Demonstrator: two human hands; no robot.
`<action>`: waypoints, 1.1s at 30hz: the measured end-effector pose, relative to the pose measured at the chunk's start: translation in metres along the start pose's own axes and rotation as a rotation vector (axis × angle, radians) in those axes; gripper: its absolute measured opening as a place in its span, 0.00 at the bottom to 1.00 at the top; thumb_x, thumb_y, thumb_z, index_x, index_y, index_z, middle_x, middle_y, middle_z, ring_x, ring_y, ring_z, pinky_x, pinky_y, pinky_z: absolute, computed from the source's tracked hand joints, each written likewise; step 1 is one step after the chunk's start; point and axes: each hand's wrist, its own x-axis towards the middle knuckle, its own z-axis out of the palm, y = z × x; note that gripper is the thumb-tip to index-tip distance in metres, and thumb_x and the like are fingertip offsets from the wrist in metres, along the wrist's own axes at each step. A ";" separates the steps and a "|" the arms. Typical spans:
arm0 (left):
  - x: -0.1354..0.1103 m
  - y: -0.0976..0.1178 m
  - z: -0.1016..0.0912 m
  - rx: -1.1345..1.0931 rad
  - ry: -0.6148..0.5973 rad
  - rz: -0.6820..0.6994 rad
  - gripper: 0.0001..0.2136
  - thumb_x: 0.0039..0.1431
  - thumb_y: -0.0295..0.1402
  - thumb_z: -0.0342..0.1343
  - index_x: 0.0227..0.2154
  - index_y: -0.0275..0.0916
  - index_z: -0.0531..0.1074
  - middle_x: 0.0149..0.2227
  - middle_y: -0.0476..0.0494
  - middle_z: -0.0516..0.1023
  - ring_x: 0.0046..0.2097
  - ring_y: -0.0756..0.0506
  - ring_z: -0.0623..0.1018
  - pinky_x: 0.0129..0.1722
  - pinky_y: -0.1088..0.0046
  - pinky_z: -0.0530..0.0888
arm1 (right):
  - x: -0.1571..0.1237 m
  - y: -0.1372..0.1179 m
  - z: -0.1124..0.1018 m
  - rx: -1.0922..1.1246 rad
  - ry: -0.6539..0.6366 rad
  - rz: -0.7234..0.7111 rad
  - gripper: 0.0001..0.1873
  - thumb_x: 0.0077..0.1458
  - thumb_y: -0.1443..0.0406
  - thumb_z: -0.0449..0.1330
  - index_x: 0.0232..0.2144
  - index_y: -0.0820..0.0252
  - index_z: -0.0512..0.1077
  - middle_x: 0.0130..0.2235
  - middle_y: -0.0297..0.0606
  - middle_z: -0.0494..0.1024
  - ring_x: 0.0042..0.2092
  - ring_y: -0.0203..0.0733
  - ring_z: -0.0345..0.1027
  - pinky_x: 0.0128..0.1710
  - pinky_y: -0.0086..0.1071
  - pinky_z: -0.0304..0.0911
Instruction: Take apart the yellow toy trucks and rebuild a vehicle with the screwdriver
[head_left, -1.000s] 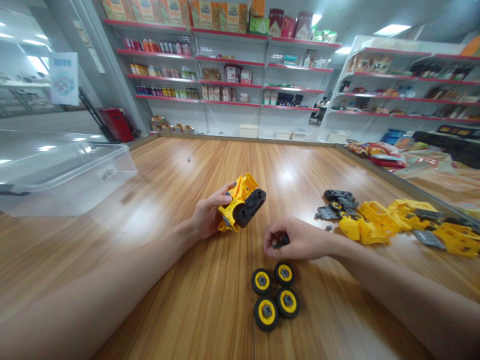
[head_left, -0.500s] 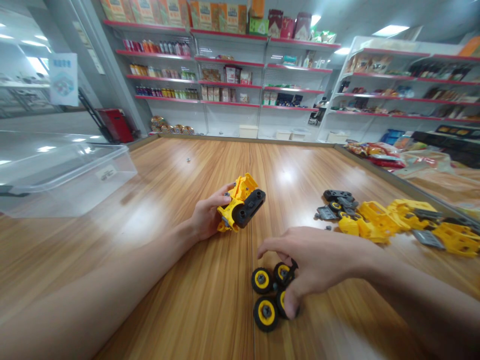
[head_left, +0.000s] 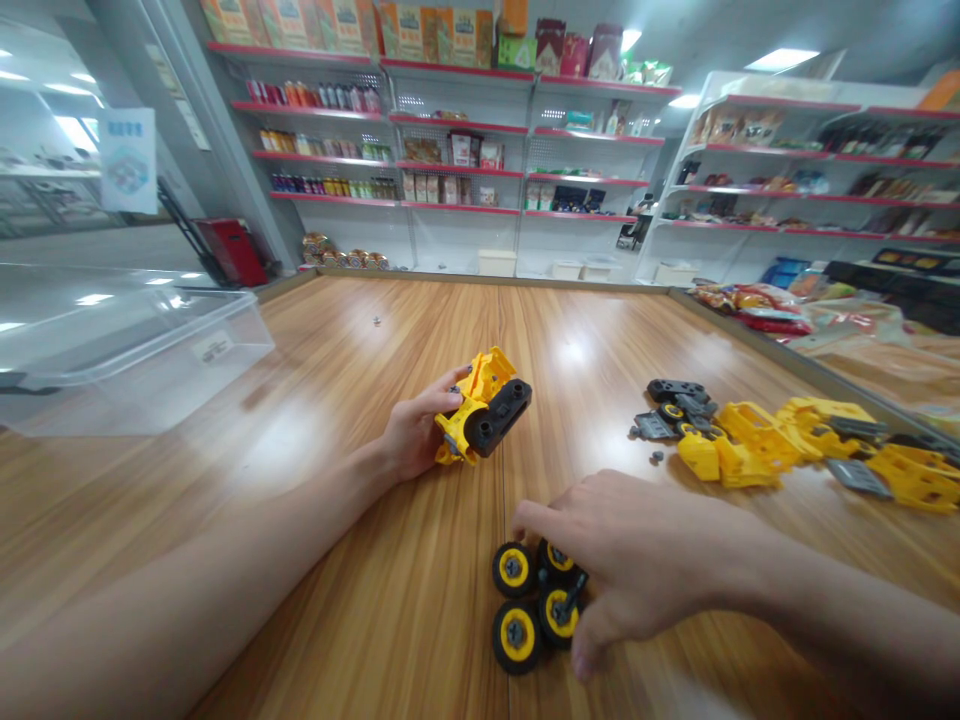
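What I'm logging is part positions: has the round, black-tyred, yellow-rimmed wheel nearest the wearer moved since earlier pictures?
Yes, left: the wheel lay right of the thin dark seam in the brown wooden tabletop, and now overlaps it.

A brown wood-grain surface fills the frame's middle and bottom. Four black wheels with yellow hubs lie clustered at lower centre; yellow plastic toy parts and dark grey plastic pieces lie heaped at right. A clear plastic bin stands at left.
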 end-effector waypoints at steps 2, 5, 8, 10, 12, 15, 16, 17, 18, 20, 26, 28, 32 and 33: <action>0.000 0.000 0.000 0.005 -0.003 0.002 0.25 0.49 0.31 0.55 0.53 0.38 0.65 0.40 0.43 0.77 0.34 0.46 0.78 0.32 0.72 0.76 | 0.004 0.001 -0.002 0.066 0.025 -0.001 0.33 0.42 0.42 0.65 0.44 0.55 0.71 0.28 0.35 0.76 0.26 0.42 0.68 0.21 0.31 0.46; -0.001 -0.002 0.002 0.046 -0.005 0.031 0.28 0.49 0.31 0.57 0.56 0.39 0.63 0.41 0.43 0.78 0.34 0.45 0.79 0.31 0.73 0.75 | 0.016 0.009 0.003 0.240 0.235 0.093 0.20 0.51 0.49 0.64 0.37 0.56 0.73 0.25 0.31 0.72 0.25 0.36 0.64 0.23 0.28 0.50; -0.002 -0.006 0.006 0.149 0.009 0.108 0.34 0.49 0.30 0.60 0.60 0.41 0.58 0.43 0.41 0.78 0.37 0.44 0.80 0.34 0.72 0.75 | 0.030 0.025 0.021 0.500 0.563 0.240 0.15 0.58 0.53 0.60 0.30 0.59 0.70 0.24 0.30 0.69 0.26 0.33 0.61 0.26 0.27 0.54; -0.003 -0.008 0.008 0.217 0.000 0.154 0.37 0.49 0.29 0.62 0.63 0.43 0.55 0.46 0.40 0.78 0.40 0.43 0.80 0.38 0.70 0.75 | 0.037 0.038 0.035 0.626 0.736 0.345 0.17 0.57 0.51 0.60 0.35 0.60 0.70 0.23 0.29 0.68 0.25 0.33 0.60 0.26 0.28 0.54; -0.004 -0.010 0.010 0.265 -0.032 0.170 0.41 0.48 0.29 0.64 0.64 0.46 0.53 0.51 0.39 0.75 0.44 0.41 0.79 0.42 0.68 0.75 | 0.041 0.048 0.045 0.760 0.784 0.425 0.22 0.56 0.49 0.60 0.43 0.61 0.69 0.24 0.31 0.72 0.26 0.35 0.62 0.25 0.28 0.55; -0.005 -0.010 0.013 0.330 -0.086 0.160 0.44 0.46 0.29 0.67 0.65 0.48 0.50 0.56 0.38 0.71 0.50 0.38 0.76 0.48 0.65 0.73 | 0.042 0.056 0.051 0.850 0.752 0.443 0.29 0.57 0.49 0.59 0.53 0.60 0.65 0.28 0.34 0.76 0.25 0.36 0.65 0.22 0.27 0.55; -0.005 -0.010 0.014 0.351 -0.102 0.156 0.45 0.46 0.29 0.67 0.66 0.48 0.50 0.57 0.38 0.71 0.52 0.38 0.75 0.49 0.65 0.72 | 0.042 0.058 0.050 0.857 0.734 0.431 0.28 0.57 0.49 0.59 0.53 0.60 0.65 0.29 0.36 0.78 0.26 0.36 0.66 0.22 0.27 0.56; -0.005 -0.010 0.014 0.368 -0.113 0.154 0.45 0.46 0.30 0.67 0.65 0.48 0.51 0.56 0.38 0.71 0.53 0.38 0.75 0.50 0.65 0.72 | 0.042 0.058 0.050 0.865 0.715 0.418 0.27 0.57 0.50 0.59 0.53 0.60 0.66 0.31 0.38 0.79 0.27 0.37 0.68 0.23 0.27 0.57; -0.005 -0.010 0.015 0.381 -0.119 0.150 0.44 0.46 0.31 0.68 0.65 0.47 0.51 0.56 0.38 0.71 0.53 0.38 0.74 0.50 0.65 0.72 | 0.042 0.058 0.049 0.867 0.698 0.403 0.25 0.57 0.51 0.59 0.51 0.61 0.68 0.32 0.39 0.80 0.28 0.38 0.70 0.24 0.27 0.59; -0.005 -0.010 0.016 0.400 -0.102 0.137 0.40 0.49 0.33 0.66 0.64 0.47 0.54 0.54 0.39 0.73 0.51 0.40 0.76 0.48 0.67 0.73 | 0.042 0.058 0.048 0.859 0.666 0.370 0.21 0.58 0.53 0.59 0.47 0.62 0.71 0.34 0.41 0.80 0.31 0.40 0.72 0.27 0.29 0.62; -0.001 -0.011 0.017 0.454 0.147 0.138 0.28 0.58 0.41 0.59 0.60 0.44 0.62 0.38 0.44 0.78 0.30 0.50 0.76 0.28 0.77 0.73 | 0.040 0.059 0.051 0.694 0.652 0.329 0.18 0.56 0.55 0.61 0.45 0.60 0.70 0.29 0.34 0.77 0.29 0.39 0.69 0.28 0.30 0.60; 0.002 -0.012 0.015 0.503 0.251 0.189 0.29 0.57 0.42 0.59 0.60 0.43 0.62 0.34 0.46 0.77 0.27 0.51 0.74 0.26 0.77 0.72 | 0.039 0.059 0.052 0.612 0.650 0.331 0.16 0.53 0.56 0.63 0.42 0.58 0.71 0.26 0.30 0.73 0.27 0.37 0.65 0.27 0.30 0.58; 0.008 -0.014 0.009 0.778 0.495 0.301 0.27 0.58 0.43 0.55 0.59 0.40 0.64 0.33 0.45 0.78 0.30 0.47 0.76 0.31 0.72 0.74 | 0.038 0.060 0.053 0.484 0.628 0.340 0.13 0.49 0.57 0.67 0.36 0.57 0.73 0.22 0.27 0.66 0.25 0.35 0.60 0.26 0.29 0.52; 0.009 -0.014 0.007 0.840 0.541 0.321 0.26 0.58 0.42 0.55 0.58 0.39 0.65 0.35 0.43 0.79 0.33 0.45 0.78 0.34 0.70 0.74 | 0.038 0.060 0.053 0.464 0.623 0.343 0.13 0.50 0.57 0.66 0.36 0.57 0.73 0.22 0.27 0.66 0.24 0.35 0.59 0.25 0.29 0.52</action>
